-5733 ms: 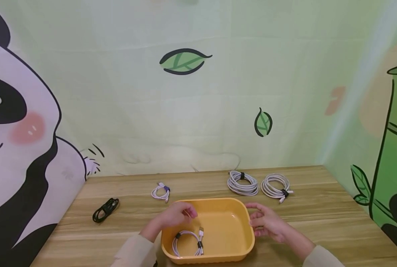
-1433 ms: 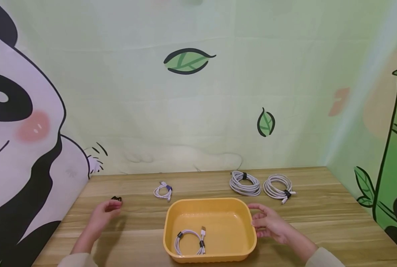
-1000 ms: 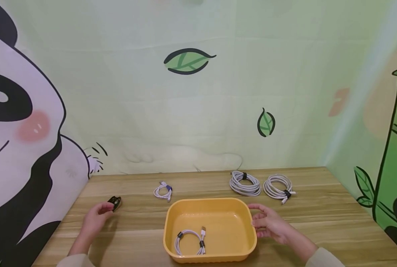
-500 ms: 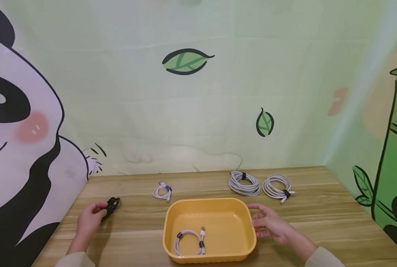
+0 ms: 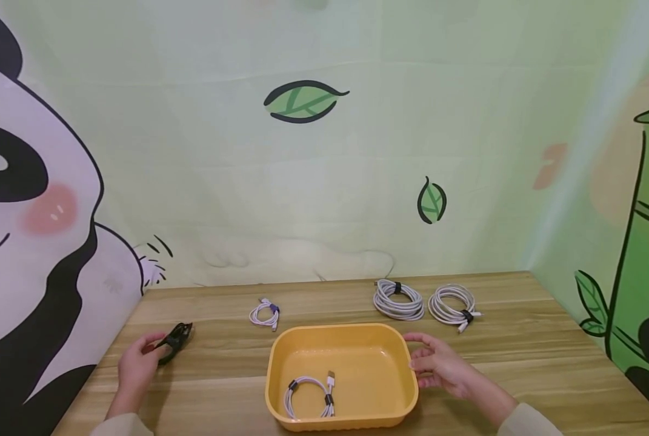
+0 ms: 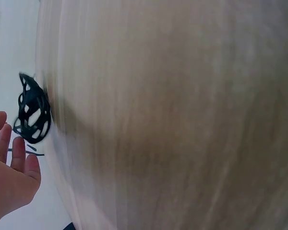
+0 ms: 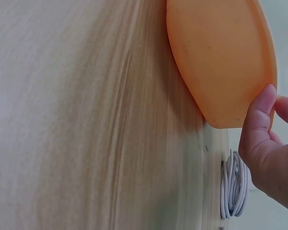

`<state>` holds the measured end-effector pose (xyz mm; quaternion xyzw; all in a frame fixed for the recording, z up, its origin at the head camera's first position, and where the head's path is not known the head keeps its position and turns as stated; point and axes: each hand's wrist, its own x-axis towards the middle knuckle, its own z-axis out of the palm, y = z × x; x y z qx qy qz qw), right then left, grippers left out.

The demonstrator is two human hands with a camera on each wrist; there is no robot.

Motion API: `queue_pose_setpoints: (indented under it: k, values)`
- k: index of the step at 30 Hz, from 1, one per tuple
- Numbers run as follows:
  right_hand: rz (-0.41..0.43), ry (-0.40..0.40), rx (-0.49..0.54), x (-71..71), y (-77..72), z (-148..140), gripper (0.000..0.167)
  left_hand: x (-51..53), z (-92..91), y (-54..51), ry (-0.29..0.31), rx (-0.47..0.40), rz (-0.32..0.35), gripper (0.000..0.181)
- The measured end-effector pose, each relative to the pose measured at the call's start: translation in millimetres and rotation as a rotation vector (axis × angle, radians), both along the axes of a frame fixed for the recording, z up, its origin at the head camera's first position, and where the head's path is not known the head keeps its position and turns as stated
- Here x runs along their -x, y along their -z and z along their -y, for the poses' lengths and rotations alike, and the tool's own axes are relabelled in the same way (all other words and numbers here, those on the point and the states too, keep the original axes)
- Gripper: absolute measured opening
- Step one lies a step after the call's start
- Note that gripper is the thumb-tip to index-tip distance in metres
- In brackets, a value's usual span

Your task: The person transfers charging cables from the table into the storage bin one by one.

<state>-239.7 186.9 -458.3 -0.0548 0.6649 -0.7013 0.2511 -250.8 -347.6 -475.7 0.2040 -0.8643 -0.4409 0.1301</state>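
Note:
In the head view, a coiled black cable [image 5: 176, 343] is pinched at its near end between the thumb and fingers of my left hand [image 5: 137, 363], on the left of the table. The left wrist view shows the black coil [image 6: 33, 112] just past the fingertips; the exact contact is cut off there. My right hand [image 5: 439, 366] grips the right rim of a yellow plastic bin [image 5: 342, 422]. One finger presses the outer wall of the bin [image 7: 221, 62] in the right wrist view. Inside the bin, at its left, lies a coiled white USB cable [image 5: 309, 396].
A small white cable [image 5: 264, 314] with a blue tie lies behind the bin. Two larger grey-white cable coils with black straps, the left coil [image 5: 398, 303] and the right coil [image 5: 452, 304], lie at the back right of the wooden table [image 5: 220, 393]. A printed cloth backdrop [image 5: 379, 151] rises behind.
My left hand has left the bin and reached over to the black cable. During the last second, hand and cable shift left and nearer. The right hand has kept its place on the bin.

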Motion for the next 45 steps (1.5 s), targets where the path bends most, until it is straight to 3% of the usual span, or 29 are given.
queue_pose_setpoints:
  k: [9, 15, 22, 35, 45]
  values:
    - [-0.001, 0.001, -0.001, 0.1, 1.3, 0.2, 0.066, 3.2, 3.5, 5.0, 0.054, -0.047, 0.01, 0.048]
    - [0.0, -0.002, 0.004, 0.0, 2.2, 0.4, 0.067, 2.3, 4.3, 8.6, 0.097, -0.123, 0.003, 0.054]
    - [0.0, -0.006, 0.004, -0.5, 1.8, 0.7, 0.066, -1.5, 3.4, 8.8, 0.077, -0.219, 0.014, 0.054]
    - [0.003, -0.005, 0.001, -0.4, 1.3, 0.2, 0.066, -3.2, 6.5, 13.0, 0.087, -0.289, -0.002, 0.054]
    - [-0.003, -0.006, 0.002, -0.9, 0.0, 0.0, 0.066, -2.3, 7.0, 13.9, 0.074, -0.377, -0.012, 0.037]
